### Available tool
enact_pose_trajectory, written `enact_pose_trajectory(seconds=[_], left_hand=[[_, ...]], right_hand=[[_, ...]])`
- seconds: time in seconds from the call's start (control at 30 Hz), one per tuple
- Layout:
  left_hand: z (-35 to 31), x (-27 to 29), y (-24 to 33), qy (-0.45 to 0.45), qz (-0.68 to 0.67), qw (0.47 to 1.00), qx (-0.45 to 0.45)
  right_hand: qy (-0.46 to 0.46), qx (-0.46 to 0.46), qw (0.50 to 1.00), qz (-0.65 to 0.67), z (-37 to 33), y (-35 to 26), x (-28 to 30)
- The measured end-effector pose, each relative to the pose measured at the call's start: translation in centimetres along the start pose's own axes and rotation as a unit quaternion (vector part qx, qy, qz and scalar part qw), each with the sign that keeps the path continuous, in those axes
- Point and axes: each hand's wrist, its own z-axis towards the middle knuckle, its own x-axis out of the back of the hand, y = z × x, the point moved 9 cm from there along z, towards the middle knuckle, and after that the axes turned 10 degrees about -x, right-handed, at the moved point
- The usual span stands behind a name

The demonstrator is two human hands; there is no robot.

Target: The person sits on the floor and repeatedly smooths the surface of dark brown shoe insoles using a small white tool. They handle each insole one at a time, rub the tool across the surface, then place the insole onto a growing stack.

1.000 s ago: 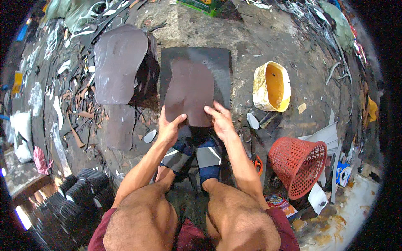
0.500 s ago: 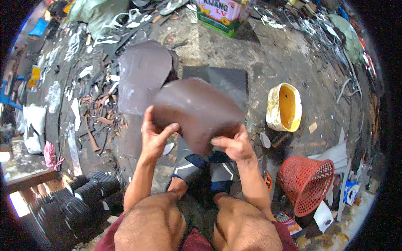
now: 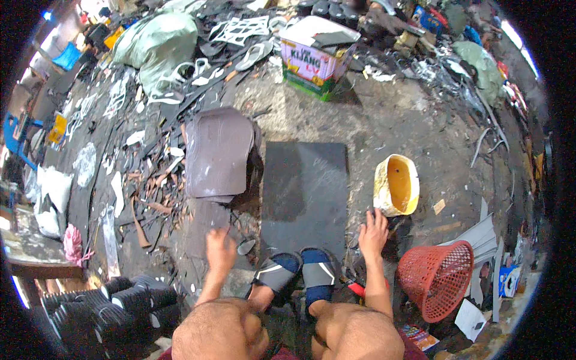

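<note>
My left hand (image 3: 221,248) hovers at the edge of a flat brown sheet (image 3: 207,225) on the floor; its fingers look curled but are blurred. My right hand (image 3: 374,233) is open and empty, fingers spread, just below a cut-down plastic container (image 3: 380,193) holding yellowish-orange glue-like stuff. Whether the fingertips touch its rim, I cannot tell. Between the hands a dark rectangular board (image 3: 306,198) lies flat in front of my sandalled feet. A stack of brown sheets (image 3: 219,153) with rounded corners lies left of the board.
A red mesh basket (image 3: 417,282) lies tipped at the lower right. Beyond the board stands a square tin (image 3: 309,66). Stacked dark soles (image 3: 126,300) fill the lower left. Brown and white scraps (image 3: 159,180) litter the left floor, and a pale green sack (image 3: 159,48) sits farther back.
The brown sheet that both hands held is out of them, and where it lies I cannot tell. My hands have moved apart and lower. The view has shifted, showing the whole board.
</note>
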Motion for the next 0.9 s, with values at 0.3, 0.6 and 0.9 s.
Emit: enact_pose_trajectory(seconds=[0.3,0.6,0.9], left_hand=[[-2.5,-7.3,2.2,-0.047,-0.149,0.986,0.053],[0.8,-6.1,14.4,-0.25,-0.563,0.785,0.068],[-4.7,-5.6,11.7,-0.298,-0.559,0.766,0.109]], right_hand=[[0.077,-0.062,0.983,0.157,0.3,4.1,1.1],[-0.451,-0.212,0.585,0.64,-10.4,-13.1,-1.6],[0.122,-0.171,0.764,0.611,-7.4,4.4,22.4]])
